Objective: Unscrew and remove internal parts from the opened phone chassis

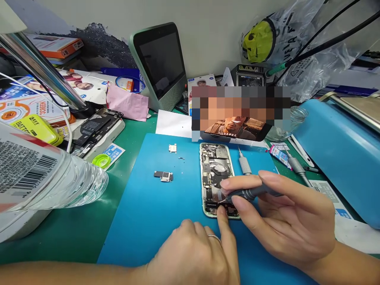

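An opened smartphone (218, 170) lies on the blue mat (139, 221), its battery, boards and connectors exposed. My left hand (196, 253) rests in front of it; the index finger stretches out and presses on the phone's lower end, while the other fingers curl and the thumb is hidden. Pinched between the fingers of my right hand (291, 213) are dark grey tweezers (251, 192) with a ribbed grip. Their thin tip touches the phone's lower part, just beside my left fingertip. Left of the phone are a small circuit module (164, 176), a metal plate (172, 148) and tiny parts.
Screwdrivers (244, 163) lie right of the phone. Behind it stands a partly blurred screen (234, 128). A clear bottle (74, 178) and a lamp post (50, 75) stand left, a smart display (160, 63) at the back. A blue case (338, 158) borders the right.
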